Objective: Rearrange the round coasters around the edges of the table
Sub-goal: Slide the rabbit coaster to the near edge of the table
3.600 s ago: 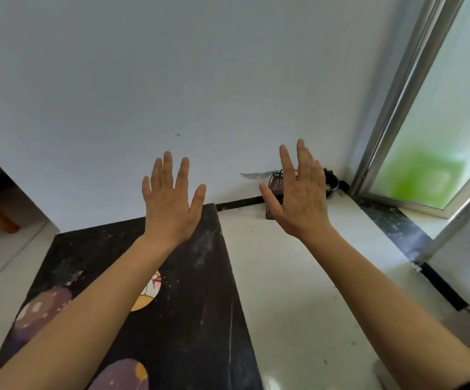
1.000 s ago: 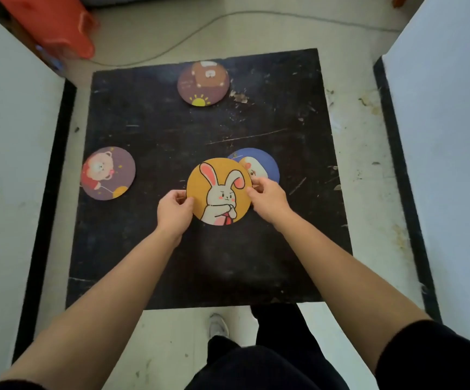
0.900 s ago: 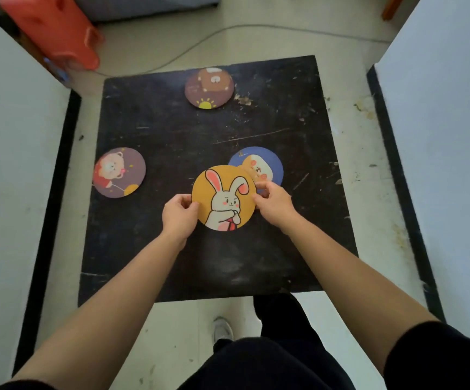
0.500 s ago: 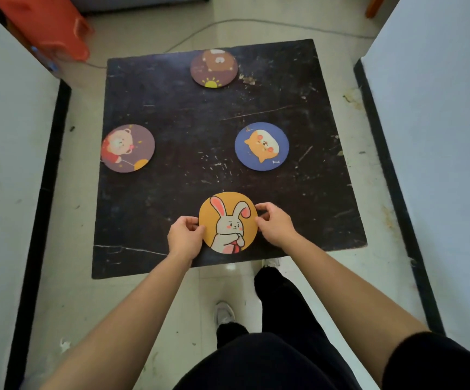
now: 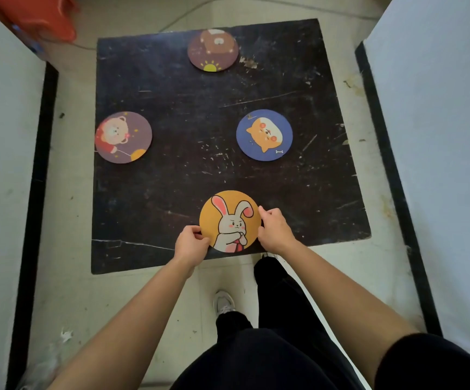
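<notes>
An orange rabbit coaster (image 5: 229,220) lies near the front edge of the black square table (image 5: 200,170). My left hand (image 5: 191,244) pinches its left rim and my right hand (image 5: 274,230) pinches its right rim. A blue coaster with an orange cat (image 5: 264,134) lies right of the table's middle, a little in from the right edge. A purple bear coaster (image 5: 123,137) sits at the left edge. A brown bear coaster (image 5: 213,49) sits at the far edge.
White walls (image 5: 436,136) with black skirting close in on the left and right of the low table. An orange plastic stool (image 5: 35,16) stands at the far left. A cable (image 5: 228,2) runs over the floor behind. My legs and a shoe (image 5: 224,302) are below the front edge.
Both hands have drawn the rabbit coaster from the table's middle, off the blue cat coaster, down to the front edge. The blue coaster now lies uncovered.
</notes>
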The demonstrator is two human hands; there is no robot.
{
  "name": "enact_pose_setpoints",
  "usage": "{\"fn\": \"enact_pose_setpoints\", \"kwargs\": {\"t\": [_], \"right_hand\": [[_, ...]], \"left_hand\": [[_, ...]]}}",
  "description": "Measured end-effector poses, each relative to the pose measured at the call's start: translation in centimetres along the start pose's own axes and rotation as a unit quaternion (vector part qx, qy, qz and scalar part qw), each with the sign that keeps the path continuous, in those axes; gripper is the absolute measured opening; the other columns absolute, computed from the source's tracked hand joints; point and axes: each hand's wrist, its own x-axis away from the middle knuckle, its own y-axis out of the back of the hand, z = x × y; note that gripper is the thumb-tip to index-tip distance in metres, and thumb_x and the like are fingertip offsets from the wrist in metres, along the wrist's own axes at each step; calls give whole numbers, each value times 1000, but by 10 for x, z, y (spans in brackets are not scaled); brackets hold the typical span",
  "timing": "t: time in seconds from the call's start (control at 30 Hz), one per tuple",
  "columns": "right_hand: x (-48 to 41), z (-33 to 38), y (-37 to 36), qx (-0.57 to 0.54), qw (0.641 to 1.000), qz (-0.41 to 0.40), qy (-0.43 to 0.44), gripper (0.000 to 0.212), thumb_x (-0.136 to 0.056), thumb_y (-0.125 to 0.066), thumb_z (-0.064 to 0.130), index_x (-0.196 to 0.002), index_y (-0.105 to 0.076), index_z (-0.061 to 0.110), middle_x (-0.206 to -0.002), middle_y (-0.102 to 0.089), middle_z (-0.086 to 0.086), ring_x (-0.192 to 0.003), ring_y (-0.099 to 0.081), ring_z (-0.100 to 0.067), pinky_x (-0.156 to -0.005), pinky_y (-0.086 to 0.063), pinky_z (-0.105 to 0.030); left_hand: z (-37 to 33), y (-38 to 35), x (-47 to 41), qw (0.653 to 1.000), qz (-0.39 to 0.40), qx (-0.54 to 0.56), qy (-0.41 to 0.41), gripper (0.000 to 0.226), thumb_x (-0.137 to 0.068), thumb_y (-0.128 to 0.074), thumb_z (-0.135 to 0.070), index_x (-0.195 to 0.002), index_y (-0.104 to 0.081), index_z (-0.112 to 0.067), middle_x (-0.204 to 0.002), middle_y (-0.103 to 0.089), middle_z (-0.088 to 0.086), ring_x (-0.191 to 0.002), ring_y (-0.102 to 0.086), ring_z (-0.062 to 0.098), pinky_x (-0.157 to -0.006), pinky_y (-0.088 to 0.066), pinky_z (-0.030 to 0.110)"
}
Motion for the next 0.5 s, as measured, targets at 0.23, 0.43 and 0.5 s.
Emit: {"fn": "enact_pose_setpoints", "kwargs": {"t": [0.23, 0.43, 0.5], "right_hand": [[3, 2, -11, 44, 998, -36, 3, 68, -100, -53, 18, -158, -18, 17, -149, -30, -9, -136, -35, -25, -110, -41, -40], [1, 5, -7, 53, 998, -24, -1, 68, -99, -48, 12, -159, -16, 16, -149, -27, -9, -135, -32, -26, -110, -39, -41], [2, 7, -3, 77, 997, -17, 4, 68, -98, -47, 12, -158, -15, 14, -151, -26, -10, -137, -31, -27, -111, -38, -42]], "left_hand": [[8, -2, -1, 1000, 8, 9, 4, 37, -89, -66, -15, -123, -53, -16, -94, -60, -5, -88, -60, 13, -65, -52, 27], [8, -3, 3, 1000, 16, 2, 3, 38, -89, -66, -17, -124, -52, -14, -95, -60, -4, -89, -61, 14, -64, -51, 26], [6, -2, 4, 1000, 22, -5, -2, 39, -90, -66, -19, -126, -52, -14, -97, -60, -3, -85, -60, 11, -59, -48, 23]]}}
